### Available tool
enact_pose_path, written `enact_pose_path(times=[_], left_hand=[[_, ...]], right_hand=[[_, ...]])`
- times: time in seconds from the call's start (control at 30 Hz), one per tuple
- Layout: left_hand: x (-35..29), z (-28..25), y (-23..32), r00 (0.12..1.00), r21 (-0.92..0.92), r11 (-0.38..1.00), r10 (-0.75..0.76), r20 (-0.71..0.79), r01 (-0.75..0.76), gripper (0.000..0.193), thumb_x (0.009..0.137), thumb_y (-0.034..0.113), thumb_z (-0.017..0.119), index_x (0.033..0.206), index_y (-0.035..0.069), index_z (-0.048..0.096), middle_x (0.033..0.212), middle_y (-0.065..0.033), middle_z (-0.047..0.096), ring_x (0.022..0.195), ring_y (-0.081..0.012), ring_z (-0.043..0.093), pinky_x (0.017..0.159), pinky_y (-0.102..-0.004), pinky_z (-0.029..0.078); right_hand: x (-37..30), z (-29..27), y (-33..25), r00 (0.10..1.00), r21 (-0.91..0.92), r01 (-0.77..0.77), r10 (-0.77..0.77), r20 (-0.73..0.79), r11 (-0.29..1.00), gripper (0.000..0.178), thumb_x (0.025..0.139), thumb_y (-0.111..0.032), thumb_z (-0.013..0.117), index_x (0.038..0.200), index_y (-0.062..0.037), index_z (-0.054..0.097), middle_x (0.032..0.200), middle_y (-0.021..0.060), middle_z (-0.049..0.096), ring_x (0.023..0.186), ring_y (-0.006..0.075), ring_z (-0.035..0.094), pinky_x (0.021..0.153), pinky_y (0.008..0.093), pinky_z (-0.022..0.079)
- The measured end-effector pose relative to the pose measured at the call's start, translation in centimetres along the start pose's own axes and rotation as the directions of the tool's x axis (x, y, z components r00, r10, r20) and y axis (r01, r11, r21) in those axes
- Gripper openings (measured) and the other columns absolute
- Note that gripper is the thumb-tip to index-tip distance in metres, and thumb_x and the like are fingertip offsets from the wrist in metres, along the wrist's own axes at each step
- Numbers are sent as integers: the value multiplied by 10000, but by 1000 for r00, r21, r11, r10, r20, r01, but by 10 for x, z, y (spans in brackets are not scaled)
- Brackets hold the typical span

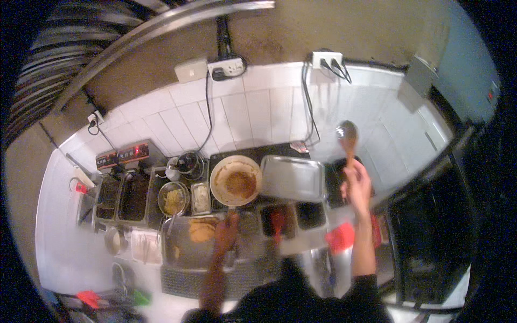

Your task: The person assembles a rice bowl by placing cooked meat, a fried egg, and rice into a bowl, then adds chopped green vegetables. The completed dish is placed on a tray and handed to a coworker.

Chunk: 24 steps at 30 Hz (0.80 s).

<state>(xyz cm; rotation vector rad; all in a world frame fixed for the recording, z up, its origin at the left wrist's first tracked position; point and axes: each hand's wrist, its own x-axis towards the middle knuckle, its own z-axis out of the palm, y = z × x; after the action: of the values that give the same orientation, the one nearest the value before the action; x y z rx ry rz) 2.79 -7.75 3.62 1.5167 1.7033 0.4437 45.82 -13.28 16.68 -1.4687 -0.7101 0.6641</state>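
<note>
- Head view: the left hand [226,230] has its fingers curled around the handle [232,208] of the pale pan [219,180], brown residue [241,184] inside.
- The pan sits just left of the metal tray [293,176].
- The right hand's [359,185] fingers grasp a ladle [349,142], bowl upward.

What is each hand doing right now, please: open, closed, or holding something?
Left hand: appears closed around the handle of the pan.
Right hand: closed, holding a ladle-like spoon raised.
</note>
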Motion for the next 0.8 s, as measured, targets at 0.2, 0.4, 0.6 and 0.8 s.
enact_pose_path(times=[0.2, 0.4, 0.6, 0.8], left_hand=[[101, 32, 3, 982, 101, 977, -189, 9, 187, 853, 1002, 740, 391, 1286, -29, 629, 1011, -336, 694, 956, -499, 680, 853, -605, 518], [173, 75, -88, 987, 330, 944, 21, -161, 34, 532, 1004, 582, 565, 1093, 89, 744, 890, -254, 726, 803, -434, 703, 699, -575, 556], [179, 91, -83, 971, 83, 972, 227, -77, -221, 495, 1002, 545, 575, 1192, 118, 737, 1033, -256, 743, 926, -475, 699, 822, -576, 562], [182, 79, -16, 869, 273, 869, 466, -168, -413, 379, 1007, 397, 586, 1213, 102, 707, 1001, -238, 726, 923, -460, 689, 847, -569, 568]], right_hand=[[87, -48, 154, 964, -725, -14, -182, -192, 688, 382, 1038, -158, 524, 1360, 41, 575, 1075, 321, 702, 971, 492, 689, 853, 535, 547], [96, 119, 129, 927, -527, 294, -104, 359, 798, 337, 994, -168, 567, 1309, -100, 666, 1065, 262, 732, 910, 433, 719, 780, 510, 571], [94, 355, 120, 620, -177, 607, -322, 716, 775, 347, 956, -155, 601, 1283, -79, 688, 1091, 235, 727, 1008, 419, 699, 892, 517, 555], [129, 501, 72, 392, -126, 813, -376, 839, 568, 303, 936, -89, 566, 1212, -22, 674, 1037, 289, 693, 980, 476, 667, 919, 554, 535]])
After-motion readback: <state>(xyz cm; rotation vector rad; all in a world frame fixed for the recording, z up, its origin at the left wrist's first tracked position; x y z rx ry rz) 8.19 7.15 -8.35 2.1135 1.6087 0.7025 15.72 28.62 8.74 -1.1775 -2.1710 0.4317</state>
